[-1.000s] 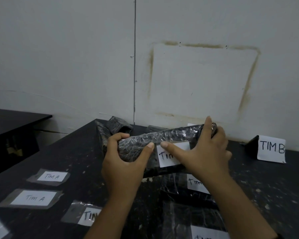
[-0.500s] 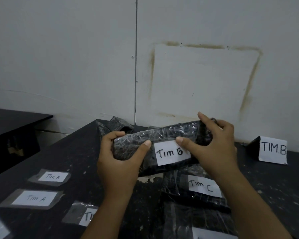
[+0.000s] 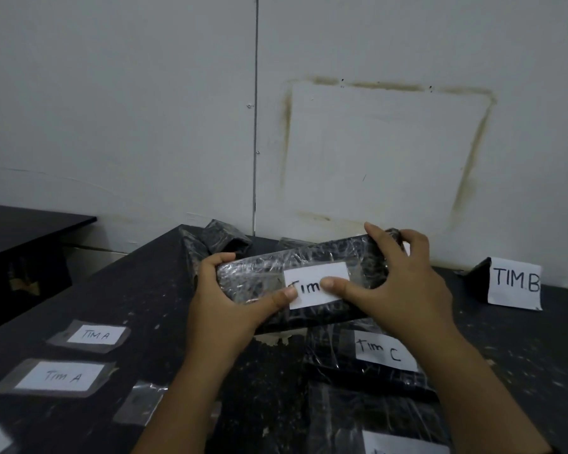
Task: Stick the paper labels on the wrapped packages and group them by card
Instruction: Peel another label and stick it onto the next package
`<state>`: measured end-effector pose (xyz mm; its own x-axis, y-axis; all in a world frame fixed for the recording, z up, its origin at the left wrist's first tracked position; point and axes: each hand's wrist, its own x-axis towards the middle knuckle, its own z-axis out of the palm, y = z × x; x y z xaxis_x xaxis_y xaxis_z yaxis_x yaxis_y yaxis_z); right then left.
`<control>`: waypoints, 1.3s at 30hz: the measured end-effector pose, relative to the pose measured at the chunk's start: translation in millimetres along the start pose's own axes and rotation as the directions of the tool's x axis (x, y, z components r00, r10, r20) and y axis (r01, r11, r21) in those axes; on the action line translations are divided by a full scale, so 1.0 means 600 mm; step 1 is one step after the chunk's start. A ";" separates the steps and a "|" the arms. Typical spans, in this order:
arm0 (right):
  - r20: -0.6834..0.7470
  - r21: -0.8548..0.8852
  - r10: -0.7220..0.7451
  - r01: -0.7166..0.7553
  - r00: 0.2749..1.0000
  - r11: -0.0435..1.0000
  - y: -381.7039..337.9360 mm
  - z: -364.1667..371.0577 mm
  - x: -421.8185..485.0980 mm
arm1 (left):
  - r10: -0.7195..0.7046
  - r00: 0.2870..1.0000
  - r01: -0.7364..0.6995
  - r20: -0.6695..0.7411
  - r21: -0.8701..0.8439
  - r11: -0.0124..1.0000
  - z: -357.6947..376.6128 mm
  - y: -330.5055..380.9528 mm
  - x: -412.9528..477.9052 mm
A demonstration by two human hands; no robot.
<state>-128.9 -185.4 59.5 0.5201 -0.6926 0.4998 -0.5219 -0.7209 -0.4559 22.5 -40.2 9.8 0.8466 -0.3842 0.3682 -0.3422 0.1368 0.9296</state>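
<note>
I hold a black package wrapped in clear film (image 3: pixel 253 276) above the dark table. My left hand (image 3: pixel 223 306) grips its left end, thumb on the lower left corner of the white paper label (image 3: pixel 312 273). My right hand (image 3: pixel 404 290) grips the right end, fingers over the top edge and thumb pressed on the label, hiding its last letter. A folded card reading TIM B (image 3: pixel 513 283) stands at the right by the wall. Loose taped labels reading TIM A (image 3: pixel 94 335) (image 3: pixel 61 376) lie on the table at the left.
Under my hands lies a wrapped package labelled TIM C (image 3: pixel 384 352), with another labelled package (image 3: pixel 404 444) nearer me. More wrapped packages (image 3: pixel 223 239) sit at the back by the wall. A further taped label (image 3: pixel 141 401) lies at the lower left. A second dark table (image 3: pixel 20 231) stands at the far left.
My right thumb has slid left onto the label, covering its last letter. The package has stayed in both hands at about the same height.
</note>
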 end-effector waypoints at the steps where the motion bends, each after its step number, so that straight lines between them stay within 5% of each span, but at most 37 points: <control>1: 0.025 -0.015 -0.002 0.003 1.000 1.000 0.001 0.000 0.001 | -0.004 1.000 0.004 0.002 0.011 1.000 -0.001 0.000 0.001; 8: 0.185 0.233 -0.075 0.030 0.980 0.972 0.025 -0.013 0.012 | -0.020 0.998 0.019 0.058 0.005 1.000 -0.014 0.001 0.006; 15: 0.197 0.244 -0.150 0.100 0.969 0.965 0.039 -0.008 0.020 | -0.001 0.994 0.007 0.110 -0.059 0.998 -0.026 -0.005 0.014; 19: 0.154 0.170 -0.070 0.043 0.986 0.984 0.020 -0.015 0.013 | 0.030 0.996 -0.027 0.086 -0.029 0.999 -0.012 -0.007 0.008; 25: 0.068 -0.232 0.050 -0.033 0.996 0.972 -0.021 0.008 -0.014 | 0.060 0.996 -0.049 -0.069 0.145 0.988 0.014 0.002 -0.019; 39: -0.121 0.038 0.018 -0.014 0.992 0.999 -0.001 0.011 -0.003 | 0.108 0.985 -0.082 -0.135 0.187 0.979 0.001 0.007 -0.007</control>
<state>-125.2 -183.9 54.2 0.4246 -0.6976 0.5771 -0.5032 -0.7117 -0.4901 17.6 -38.6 12.1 0.8517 -0.2404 0.4656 -0.4808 -0.0053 0.8768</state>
